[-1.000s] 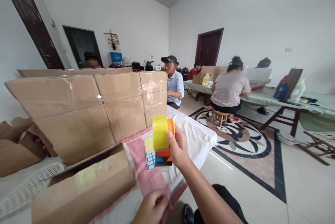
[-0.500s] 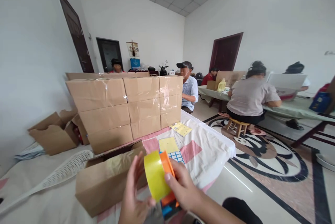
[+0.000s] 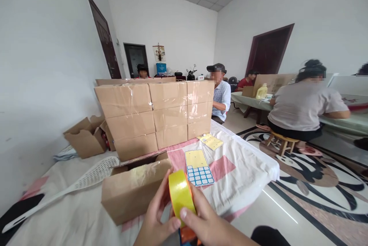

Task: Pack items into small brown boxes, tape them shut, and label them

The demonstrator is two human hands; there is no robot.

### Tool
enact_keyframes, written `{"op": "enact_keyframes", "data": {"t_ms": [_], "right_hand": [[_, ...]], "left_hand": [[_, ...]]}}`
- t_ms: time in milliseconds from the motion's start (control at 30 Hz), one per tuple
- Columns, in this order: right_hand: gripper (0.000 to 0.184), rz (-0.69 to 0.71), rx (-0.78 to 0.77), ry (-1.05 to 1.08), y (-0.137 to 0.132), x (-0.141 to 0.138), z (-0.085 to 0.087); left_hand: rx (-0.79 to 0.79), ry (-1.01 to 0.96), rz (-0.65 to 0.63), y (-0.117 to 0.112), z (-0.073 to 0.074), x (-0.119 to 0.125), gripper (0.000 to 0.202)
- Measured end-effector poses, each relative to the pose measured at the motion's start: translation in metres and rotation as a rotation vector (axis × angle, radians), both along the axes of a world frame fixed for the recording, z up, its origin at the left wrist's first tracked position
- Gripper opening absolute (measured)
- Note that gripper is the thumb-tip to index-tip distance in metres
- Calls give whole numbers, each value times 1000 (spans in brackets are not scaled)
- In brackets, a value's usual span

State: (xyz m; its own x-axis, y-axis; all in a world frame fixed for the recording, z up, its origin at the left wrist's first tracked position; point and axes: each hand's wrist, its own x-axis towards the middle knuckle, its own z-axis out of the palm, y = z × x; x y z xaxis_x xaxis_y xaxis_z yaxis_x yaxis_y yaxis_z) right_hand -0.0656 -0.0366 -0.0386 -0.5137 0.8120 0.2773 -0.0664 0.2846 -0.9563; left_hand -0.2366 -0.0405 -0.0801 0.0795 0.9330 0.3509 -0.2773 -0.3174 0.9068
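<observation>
A yellow roll of packing tape (image 3: 181, 193) sits in an orange tape dispenser (image 3: 188, 234) in front of my chest. My right hand (image 3: 205, 215) is closed around the right side, its thumb over the yellow tape. On the opposite side, my left hand (image 3: 159, 209) curls round the roll, with the thumb against its lower edge. Just left of my hands, a long brown carton (image 3: 126, 192) lies on the cloth-covered table. The dispenser's lower part is partly hidden by my fingers.
Taped cartons (image 3: 129, 123) are stacked behind the long one. Label sheets (image 3: 198, 167) and a white plastic fly swatter (image 3: 94, 171) lie on the cloth. A ragged open box (image 3: 86, 138) stands at left. Several people sit beyond, one on a wooden stool (image 3: 283, 138).
The view has swung left, so the room sits further right. The tape roll has turned more edge-on towards me, and my left fingers have closed in around it.
</observation>
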Motion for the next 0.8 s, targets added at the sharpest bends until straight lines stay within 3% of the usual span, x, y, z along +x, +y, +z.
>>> {"op": "enact_keyframes", "data": {"t_ms": [133, 333, 567, 700, 800], "right_hand": [[53, -98, -73, 116, 9, -7, -1], [31, -288, -94, 397, 34, -3, 16], [26, -396, -20, 480, 55, 10, 24], [28, -413, 29, 442, 67, 14, 17], [33, -499, 152, 305, 79, 20, 5]], "left_hand": [[-9, 71, 43, 4, 0, 3, 97], [-117, 51, 250, -4, 14, 20, 59], [-306, 303, 130, -13, 5, 33, 56], [-399, 327, 137, -13, 3, 37, 45], [-434, 329, 97, -14, 4, 37, 37]]}}
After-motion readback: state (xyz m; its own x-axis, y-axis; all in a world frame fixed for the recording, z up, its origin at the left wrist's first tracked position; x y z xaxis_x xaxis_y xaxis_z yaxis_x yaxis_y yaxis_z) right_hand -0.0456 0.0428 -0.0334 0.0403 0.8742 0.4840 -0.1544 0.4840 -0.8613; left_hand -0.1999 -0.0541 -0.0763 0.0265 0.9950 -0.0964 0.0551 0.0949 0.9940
